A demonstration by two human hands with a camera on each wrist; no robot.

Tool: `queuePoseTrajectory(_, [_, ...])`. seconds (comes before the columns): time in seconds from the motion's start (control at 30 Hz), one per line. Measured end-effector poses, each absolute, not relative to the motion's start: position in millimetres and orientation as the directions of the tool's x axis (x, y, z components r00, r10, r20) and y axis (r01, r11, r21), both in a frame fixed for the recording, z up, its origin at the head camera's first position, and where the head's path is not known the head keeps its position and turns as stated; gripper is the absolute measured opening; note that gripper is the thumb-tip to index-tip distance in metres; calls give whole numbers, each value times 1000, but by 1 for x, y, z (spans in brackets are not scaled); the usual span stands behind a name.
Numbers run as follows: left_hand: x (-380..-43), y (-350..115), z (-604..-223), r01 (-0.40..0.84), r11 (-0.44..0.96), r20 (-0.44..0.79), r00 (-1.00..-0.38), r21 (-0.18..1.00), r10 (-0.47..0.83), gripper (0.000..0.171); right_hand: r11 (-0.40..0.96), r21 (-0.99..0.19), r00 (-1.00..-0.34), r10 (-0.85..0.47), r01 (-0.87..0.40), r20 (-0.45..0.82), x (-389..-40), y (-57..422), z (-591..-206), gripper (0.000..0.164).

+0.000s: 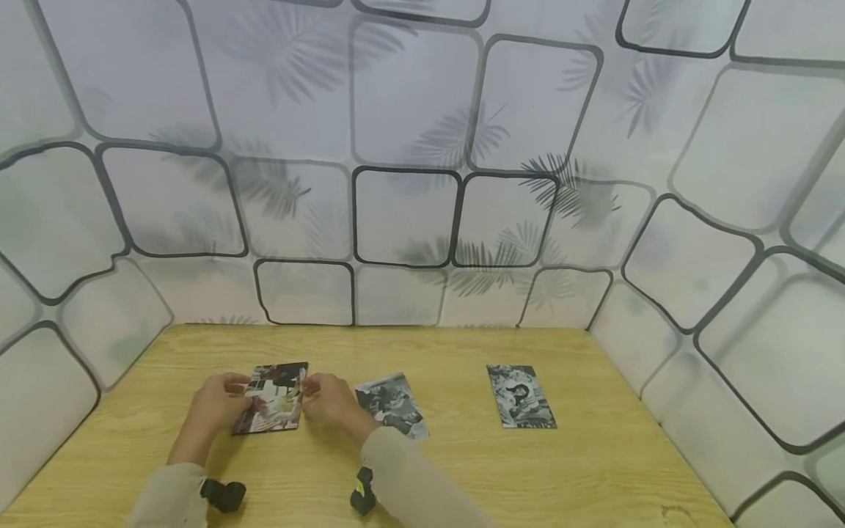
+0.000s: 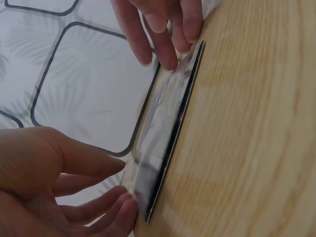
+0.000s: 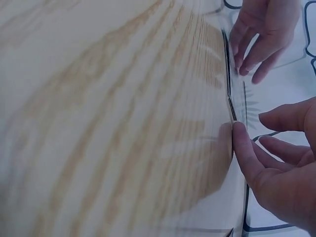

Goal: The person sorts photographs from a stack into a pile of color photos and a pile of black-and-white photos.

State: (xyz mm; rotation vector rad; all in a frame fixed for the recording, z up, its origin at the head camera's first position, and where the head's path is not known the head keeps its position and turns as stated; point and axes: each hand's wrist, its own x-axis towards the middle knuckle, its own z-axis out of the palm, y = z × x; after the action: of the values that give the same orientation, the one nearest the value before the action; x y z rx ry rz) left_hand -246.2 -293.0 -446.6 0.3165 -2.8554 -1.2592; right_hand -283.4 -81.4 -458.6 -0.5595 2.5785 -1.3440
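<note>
A colour picture card [image 1: 273, 400] with a dark edge lies on the wooden table, between both hands. My left hand [image 1: 218, 403] is at its left side, with thumb and fingertips by the edge. On the opposite side, my right hand [image 1: 330, 400] touches the card. One right finger [image 3: 244, 148] meets the card's edge in the right wrist view, while the thumb stays apart from it. Partly behind the right wrist lies a black-and-white picture card [image 1: 394, 403]. Farther right is another black-and-white card [image 1: 521, 396], showing a dark-haired figure.
The light wooden table [image 1: 594, 469] meets a patterned wall covering [image 1: 409, 220] at the back and along both sides. Black wrist devices [image 1: 224, 496] sit at the sleeve cuffs.
</note>
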Motion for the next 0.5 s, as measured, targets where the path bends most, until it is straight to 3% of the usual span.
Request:
queuePoseTrajectory(0.27, [-247,-286,-436,-139,685,-19,-983,716,-180,53,459,-858,-895,-445,-232,4,-277,-59,-449,44])
queuePoseTrajectory(0.5, [-243,-260,-425,-24,612,52,-993,790,-106,45,444,-863,-881,-474,-241,3,-276,-31,-445,42])
